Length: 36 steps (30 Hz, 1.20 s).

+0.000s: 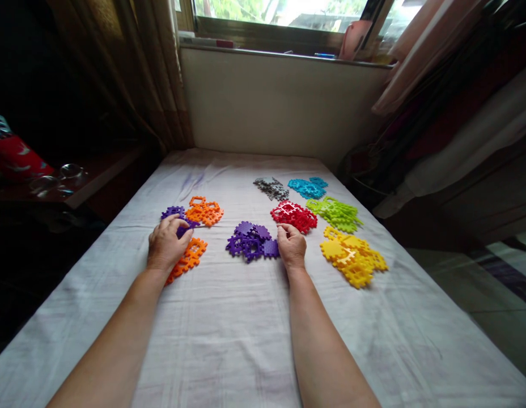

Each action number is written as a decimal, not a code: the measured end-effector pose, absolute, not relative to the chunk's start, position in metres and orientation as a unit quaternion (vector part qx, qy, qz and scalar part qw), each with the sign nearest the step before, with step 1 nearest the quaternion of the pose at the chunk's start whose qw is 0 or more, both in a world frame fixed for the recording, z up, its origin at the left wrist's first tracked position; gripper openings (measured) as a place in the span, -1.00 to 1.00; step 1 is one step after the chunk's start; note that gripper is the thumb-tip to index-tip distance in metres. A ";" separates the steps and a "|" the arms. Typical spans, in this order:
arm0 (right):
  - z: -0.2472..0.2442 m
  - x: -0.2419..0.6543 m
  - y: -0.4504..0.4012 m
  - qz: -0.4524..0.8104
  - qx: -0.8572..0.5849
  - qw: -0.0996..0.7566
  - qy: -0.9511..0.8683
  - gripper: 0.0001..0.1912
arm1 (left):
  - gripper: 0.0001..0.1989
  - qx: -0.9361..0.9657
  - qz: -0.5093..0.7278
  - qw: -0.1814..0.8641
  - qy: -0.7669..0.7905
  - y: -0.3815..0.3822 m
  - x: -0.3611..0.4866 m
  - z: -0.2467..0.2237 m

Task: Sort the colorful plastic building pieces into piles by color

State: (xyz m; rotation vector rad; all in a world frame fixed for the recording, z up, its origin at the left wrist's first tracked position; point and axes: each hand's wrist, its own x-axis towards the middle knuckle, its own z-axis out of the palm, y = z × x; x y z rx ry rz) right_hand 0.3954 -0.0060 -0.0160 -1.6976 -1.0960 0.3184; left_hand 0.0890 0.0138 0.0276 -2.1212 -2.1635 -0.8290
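My left hand is on the left, its fingers curled over a small group of purple interlocking pieces. Thumb and forefinger close around one purple piece. Orange interlocking pieces lie beside that hand on the near side, and a second orange heap touches the purple group at the back. In the middle is a larger purple heap. My right hand is closed at its right edge, gripping a flat purple square piece; its fingertips are partly hidden.
Behind and right of my right hand are heaps of red pieces, yellow pieces, lime green pieces, blue pieces and grey pieces. They lie on a bed-like surface with a pale sheet. Eyeglasses rest on a side table.
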 end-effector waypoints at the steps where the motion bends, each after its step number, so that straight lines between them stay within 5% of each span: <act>1: -0.016 0.395 -0.006 0.131 -0.709 0.521 -0.458 -0.67 | -0.84 -0.687 -0.274 0.005 -0.673 0.012 0.094 0.028; 7: -0.014 0.395 -0.006 0.139 -0.715 0.513 -0.453 -0.69 | -0.90 -0.719 -0.288 0.059 -0.630 0.001 0.125 0.027; 19: -0.016 0.394 -0.006 0.127 -0.709 0.520 -0.459 -0.67 | -0.84 -0.813 -0.253 -0.055 -0.522 -0.001 0.208 0.031; 25: -0.014 0.392 -0.007 0.129 -0.713 0.520 -0.452 -0.67 | -0.84 -0.772 -0.258 -0.004 -0.581 0.016 0.154 0.033; 31: -0.014 0.391 -0.007 0.128 -0.710 0.519 -0.459 -0.66 | -0.53 -0.664 -0.133 0.047 -0.735 0.021 0.082 0.030; 36: -0.012 0.393 -0.007 0.140 -0.719 0.511 -0.450 -0.65 | -0.52 -0.663 -0.120 0.053 -0.737 0.018 0.076 0.025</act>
